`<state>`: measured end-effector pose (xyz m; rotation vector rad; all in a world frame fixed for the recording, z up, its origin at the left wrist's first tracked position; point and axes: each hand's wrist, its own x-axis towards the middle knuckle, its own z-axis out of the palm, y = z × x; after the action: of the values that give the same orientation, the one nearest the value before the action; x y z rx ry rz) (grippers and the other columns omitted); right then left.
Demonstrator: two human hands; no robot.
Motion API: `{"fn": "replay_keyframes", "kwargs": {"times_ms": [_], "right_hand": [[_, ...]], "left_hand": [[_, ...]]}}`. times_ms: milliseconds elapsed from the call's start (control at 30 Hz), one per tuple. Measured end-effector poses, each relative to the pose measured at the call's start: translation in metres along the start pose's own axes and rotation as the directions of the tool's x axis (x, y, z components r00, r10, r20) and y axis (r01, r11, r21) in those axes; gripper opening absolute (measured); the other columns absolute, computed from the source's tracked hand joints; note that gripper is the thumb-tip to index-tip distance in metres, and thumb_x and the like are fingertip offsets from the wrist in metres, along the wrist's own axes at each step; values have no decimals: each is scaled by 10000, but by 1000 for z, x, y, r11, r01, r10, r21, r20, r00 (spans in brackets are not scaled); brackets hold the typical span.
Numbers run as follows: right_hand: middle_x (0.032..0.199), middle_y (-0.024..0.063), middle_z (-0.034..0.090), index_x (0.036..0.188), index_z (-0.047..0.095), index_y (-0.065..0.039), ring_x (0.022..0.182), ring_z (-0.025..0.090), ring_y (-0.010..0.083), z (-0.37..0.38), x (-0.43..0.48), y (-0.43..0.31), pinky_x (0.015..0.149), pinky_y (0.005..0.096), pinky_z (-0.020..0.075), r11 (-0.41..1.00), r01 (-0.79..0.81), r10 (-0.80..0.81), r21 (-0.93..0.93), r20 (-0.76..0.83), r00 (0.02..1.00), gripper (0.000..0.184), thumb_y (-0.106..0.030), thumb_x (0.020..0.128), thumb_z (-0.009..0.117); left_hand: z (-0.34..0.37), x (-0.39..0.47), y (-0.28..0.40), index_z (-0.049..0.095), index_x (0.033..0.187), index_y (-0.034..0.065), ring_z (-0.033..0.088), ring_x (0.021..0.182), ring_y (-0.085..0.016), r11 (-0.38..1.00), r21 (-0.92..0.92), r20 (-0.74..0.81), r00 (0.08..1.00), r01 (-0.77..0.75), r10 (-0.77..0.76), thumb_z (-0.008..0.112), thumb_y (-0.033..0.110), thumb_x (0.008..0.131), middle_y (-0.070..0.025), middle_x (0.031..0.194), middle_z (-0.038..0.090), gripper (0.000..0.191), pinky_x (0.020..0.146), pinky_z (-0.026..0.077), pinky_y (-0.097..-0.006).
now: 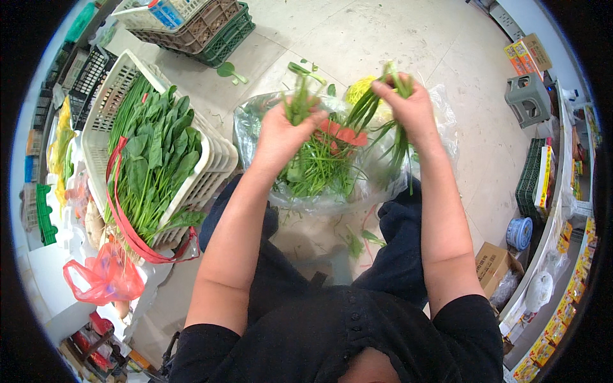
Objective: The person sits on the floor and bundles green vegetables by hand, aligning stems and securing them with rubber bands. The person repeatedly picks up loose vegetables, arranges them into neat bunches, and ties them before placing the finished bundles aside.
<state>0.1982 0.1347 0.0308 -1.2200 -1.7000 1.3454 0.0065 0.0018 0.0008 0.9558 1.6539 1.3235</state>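
Note:
My left hand point(289, 136) grips a small bunch of green stems point(298, 103), blurred at its upper end. To its right, my right hand point(413, 107) holds a bunch of long, flat green leaves point(366, 111) by its pale stem end, with the leaf tips hanging down. Both hands are raised above a clear plastic bag point(383, 184) lying on the floor between my knees. Loose green stalks and leaves point(316, 170) fill the bag's middle, along with a piece of red plastic point(349, 135). Behind the hands sits a yellow net bag point(360, 88), partly hidden.
A white plastic crate point(221, 148) of leafy greens point(155, 129) stands at left, with a red strap point(119, 210) over its side. Stacked crates point(225, 38) stand at the far left. A grey stool point(527, 99), a cardboard box point(495, 268) and shelves line the right. Leaf scraps point(354, 244) litter the floor.

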Motion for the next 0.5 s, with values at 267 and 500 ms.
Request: {"fn": "replay_keyframes", "kwargs": {"times_ms": [267,500], "right_hand": [[751,9,659,955,672,-46,691,553,56,35,-16,18,645,246,479,985,159,-131,-64,318,939,255,-215,787,764],[820,94,689,984,667,-54,742,655,177,38,-18,16,700,318,513,931,267,-176,-248,337,925,362,-281,736,800]], "left_hand": [[15,-5,9,645,1081,25,563,680,-56,984,-167,151,988,67,-42,725,190,842,-25,940,668,301,550,455,-206],[9,-6,5,662,1034,31,544,653,-47,988,-134,155,986,77,-56,710,200,854,-3,871,657,252,537,438,-197]]}}
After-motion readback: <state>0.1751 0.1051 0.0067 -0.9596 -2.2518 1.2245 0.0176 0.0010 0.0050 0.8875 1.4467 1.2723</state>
